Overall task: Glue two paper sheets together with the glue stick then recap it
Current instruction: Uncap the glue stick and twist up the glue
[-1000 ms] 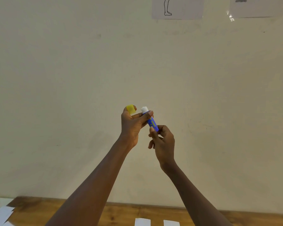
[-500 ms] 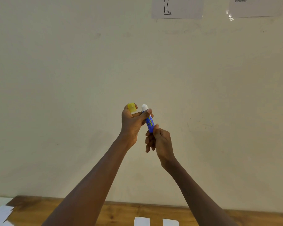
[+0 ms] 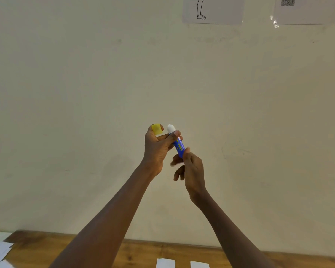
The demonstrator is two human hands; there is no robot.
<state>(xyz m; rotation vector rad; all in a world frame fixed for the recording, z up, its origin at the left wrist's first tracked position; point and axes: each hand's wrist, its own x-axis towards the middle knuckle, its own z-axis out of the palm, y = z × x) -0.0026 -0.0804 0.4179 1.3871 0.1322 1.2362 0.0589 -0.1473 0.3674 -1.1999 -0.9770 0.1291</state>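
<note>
Since a second ago the glue stick (image 3: 179, 147) has tipped closer to upright, and the right hand (image 3: 193, 171) has slipped lower on it. That hand pinches the stick's bottom end with thumb and fingertips; its other fingers are loosely curled and blurred. The left hand (image 3: 158, 149) clamps the upper barrel under its thumb and pinches the yellow cap (image 3: 156, 129) at its fingertips, just beside the tip. The stick is blue with small yellow label marks, and its white glue tip stands bare. Both hands are raised before the plain wall (image 3: 66, 113), well above the wooden table (image 3: 46, 248). Two paper sheets (image 3: 165, 263) lie apart on the table, cut off by the bottom edge of the view.
</note>
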